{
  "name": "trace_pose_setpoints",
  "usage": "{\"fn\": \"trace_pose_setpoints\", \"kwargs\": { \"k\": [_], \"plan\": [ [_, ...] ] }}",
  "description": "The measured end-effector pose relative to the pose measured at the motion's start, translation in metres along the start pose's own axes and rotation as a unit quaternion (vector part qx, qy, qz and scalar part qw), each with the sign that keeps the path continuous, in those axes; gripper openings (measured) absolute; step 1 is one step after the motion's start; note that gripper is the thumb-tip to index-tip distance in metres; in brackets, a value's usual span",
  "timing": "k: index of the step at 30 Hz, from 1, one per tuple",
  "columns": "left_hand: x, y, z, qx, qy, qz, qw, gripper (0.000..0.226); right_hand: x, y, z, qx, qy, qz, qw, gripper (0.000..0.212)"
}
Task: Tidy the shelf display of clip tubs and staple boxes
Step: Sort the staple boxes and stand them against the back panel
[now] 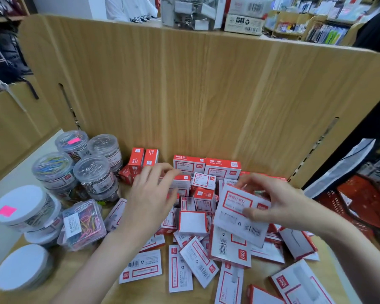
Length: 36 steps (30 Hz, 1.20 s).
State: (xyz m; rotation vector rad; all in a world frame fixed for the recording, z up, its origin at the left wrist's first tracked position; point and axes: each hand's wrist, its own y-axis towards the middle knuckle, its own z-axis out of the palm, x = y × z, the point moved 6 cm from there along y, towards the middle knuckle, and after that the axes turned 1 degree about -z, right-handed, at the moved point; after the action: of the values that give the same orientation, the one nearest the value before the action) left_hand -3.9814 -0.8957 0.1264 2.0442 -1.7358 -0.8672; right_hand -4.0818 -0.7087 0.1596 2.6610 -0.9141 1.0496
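Note:
Several red-and-white staple boxes (191,222) lie jumbled across the wooden shelf (79,266). My right hand (279,202) grips one large white staple box (239,213), tilted above the pile. My left hand (149,194) hovers over the small boxes in the middle, fingers spread, holding nothing. Two big boxes (206,168) stand upright against the back panel, and two small red ones (143,160) stand further left. Clear round clip tubs (92,174) are stacked at the left, beside a square tub of coloured clips (82,223).
White-lidded tubs (20,208) sit at the shelf's left edge. A tall wooden back panel (184,88) closes the rear. More boxes and a clip tub (208,14) rest on top of it. A red basket (360,200) stands to the right.

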Motion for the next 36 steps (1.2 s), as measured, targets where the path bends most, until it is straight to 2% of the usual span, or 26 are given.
{"fn": "trace_pose_setpoints", "kwargs": {
  "k": [2,4,7,10,13,17,20,23,26,31,36],
  "plan": [
    [-0.010,0.003,0.008,0.035,-0.052,0.042,0.997,0.030,-0.008,-0.004,0.011,0.008,0.024,0.005,1.000,0.035],
    [-0.019,0.007,0.019,0.081,-0.058,0.086,0.991,0.038,-0.012,-0.007,0.013,-0.010,0.039,0.004,0.999,0.036],
    [-0.030,0.012,0.033,0.126,-0.027,0.136,0.982,0.037,-0.016,-0.013,0.013,-0.048,-0.050,-0.039,0.997,0.036],
    [-0.036,0.015,0.041,0.141,-0.021,0.152,0.978,0.040,-0.023,-0.018,0.020,-0.081,-0.142,-0.040,0.986,0.040],
    [-0.039,0.014,0.044,0.151,-0.023,0.153,0.976,0.042,-0.020,-0.021,0.025,-0.133,-0.247,-0.086,0.956,0.046],
    [-0.039,0.013,0.042,0.145,-0.050,0.149,0.977,0.036,-0.020,-0.020,0.022,-0.139,-0.242,-0.079,0.957,0.042],
    [-0.035,0.016,0.025,0.116,-0.118,0.090,0.982,0.039,-0.016,-0.019,0.013,-0.137,-0.179,-0.065,0.972,0.039],
    [-0.023,0.018,-0.004,0.050,-0.164,0.008,0.985,0.040,0.000,-0.005,0.005,-0.140,-0.171,-0.091,0.971,0.034],
    [-0.006,0.015,-0.028,-0.006,-0.155,-0.051,0.987,0.041,0.012,0.028,0.009,-0.112,-0.217,-0.111,0.963,0.032],
    [0.024,0.004,-0.051,-0.045,-0.138,-0.126,0.981,0.038,0.017,0.081,0.047,0.015,-0.305,-0.076,0.949,0.038],
    [0.037,-0.014,-0.061,-0.059,-0.101,-0.186,0.976,0.024,0.022,0.096,0.060,0.013,-0.320,-0.093,0.943,0.039]
  ]
}}
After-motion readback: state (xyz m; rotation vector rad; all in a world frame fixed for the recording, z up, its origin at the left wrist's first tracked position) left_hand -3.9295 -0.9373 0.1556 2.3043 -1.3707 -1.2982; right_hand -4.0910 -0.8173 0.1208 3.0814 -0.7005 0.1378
